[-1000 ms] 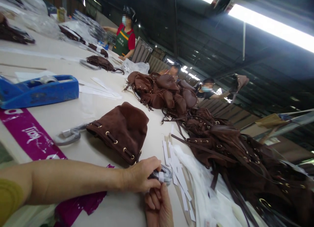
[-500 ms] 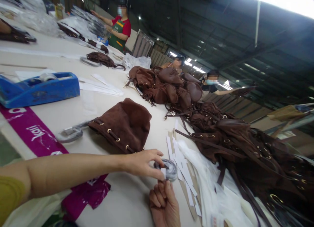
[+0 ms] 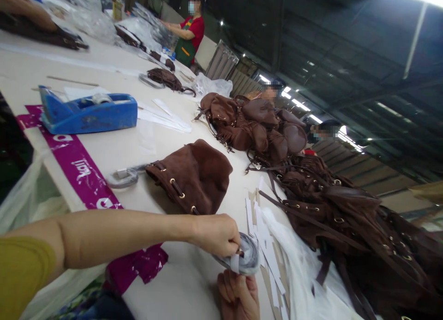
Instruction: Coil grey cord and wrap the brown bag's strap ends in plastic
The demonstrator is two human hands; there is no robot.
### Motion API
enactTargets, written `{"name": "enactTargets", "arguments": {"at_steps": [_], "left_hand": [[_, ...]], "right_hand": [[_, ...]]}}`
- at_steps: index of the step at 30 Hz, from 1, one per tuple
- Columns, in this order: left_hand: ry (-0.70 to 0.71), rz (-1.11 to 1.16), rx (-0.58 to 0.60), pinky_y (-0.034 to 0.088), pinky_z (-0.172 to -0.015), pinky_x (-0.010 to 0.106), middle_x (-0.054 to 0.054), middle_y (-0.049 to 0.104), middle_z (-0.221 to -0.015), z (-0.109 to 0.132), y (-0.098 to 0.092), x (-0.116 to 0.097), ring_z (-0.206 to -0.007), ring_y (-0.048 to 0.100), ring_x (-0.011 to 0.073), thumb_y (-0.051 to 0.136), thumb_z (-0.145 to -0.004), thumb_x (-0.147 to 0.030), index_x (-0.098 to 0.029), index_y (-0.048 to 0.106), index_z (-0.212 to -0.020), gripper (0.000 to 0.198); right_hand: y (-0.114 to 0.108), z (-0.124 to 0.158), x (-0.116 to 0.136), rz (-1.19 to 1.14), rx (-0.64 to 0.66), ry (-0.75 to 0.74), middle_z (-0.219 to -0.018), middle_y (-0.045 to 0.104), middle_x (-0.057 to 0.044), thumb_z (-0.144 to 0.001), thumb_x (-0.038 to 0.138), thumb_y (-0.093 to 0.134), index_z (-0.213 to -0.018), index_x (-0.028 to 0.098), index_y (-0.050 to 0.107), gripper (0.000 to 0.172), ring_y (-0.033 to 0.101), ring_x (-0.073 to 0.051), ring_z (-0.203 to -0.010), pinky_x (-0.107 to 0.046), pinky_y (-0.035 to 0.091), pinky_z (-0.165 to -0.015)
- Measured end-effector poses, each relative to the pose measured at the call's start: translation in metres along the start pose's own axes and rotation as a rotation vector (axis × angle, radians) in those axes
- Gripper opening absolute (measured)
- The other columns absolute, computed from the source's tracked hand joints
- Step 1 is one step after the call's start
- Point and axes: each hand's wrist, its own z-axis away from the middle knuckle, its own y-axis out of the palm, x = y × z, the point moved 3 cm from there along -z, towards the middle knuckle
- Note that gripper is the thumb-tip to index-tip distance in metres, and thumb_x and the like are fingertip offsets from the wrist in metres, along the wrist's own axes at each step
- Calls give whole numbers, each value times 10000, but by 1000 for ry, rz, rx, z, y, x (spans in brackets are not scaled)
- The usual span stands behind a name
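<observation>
— Bundle (image 3: 247,260): where is it held?
— It is gripped by the left hand (image 3: 216,234) over the table (image 3: 121,149), near the bag (image 3: 197,172). The right hand (image 3: 238,294) is curled shut just beneath it.

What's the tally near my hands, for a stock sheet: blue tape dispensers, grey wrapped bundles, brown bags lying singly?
blue tape dispenser: 1
grey wrapped bundle: 2
brown bag lying singly: 1
Total: 4

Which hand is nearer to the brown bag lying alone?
Left. The left hand is just below the brown bag, close to its edge; the right hand is lower, under the grey bundle.
</observation>
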Motion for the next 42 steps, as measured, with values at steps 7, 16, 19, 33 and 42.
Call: {"name": "enactTargets", "arguments": {"at_steps": [7,16,19,33,42], "left_hand": [[-86,280,83,394,-577,169,-42,605,-623,1,-1,16,-601,521,91,590,-735,-139,-133,709,-702,124],[147,126,-248,482,-739,176,30,697,-899,1,14,10,-792,646,136,527,-707,-30,-140,701,-706,205],[219,9,-345,485,-865,229,102,666,-1085,3,17,6,-976,639,188,506,-742,-40,-129,648,-679,179],[15,236,-421,474,-798,212,55,694,-959,-6,25,23,-864,631,147,506,-749,-70,-131,603,-634,162],[54,51,-424,460,-919,258,73,675,-1042,3,29,12,-1055,601,190,526,-779,-99,-147,607,-695,127]], "right_hand": [[0,-2,-2,-16,0,-2,-534,116,108,-739,392,763,-590,222,523,329,77,-65,-452,-213,114,-412],[-10,-10,-2,57,51,-62,-530,142,112,-809,398,693,-728,257,607,184,95,-64,-440,-198,171,-403],[-5,-11,1,66,-13,-84,-535,134,118,-789,417,709,-815,266,621,177,83,-63,-439,-193,171,-396],[9,-13,8,6,-128,-77,-531,144,120,-803,470,673,-682,221,466,346,72,-74,-450,-194,192,-389],[18,-17,0,75,-359,-147,-528,234,126,-739,492,723,-781,202,499,369,157,-52,-437,-162,192,-386]]}}
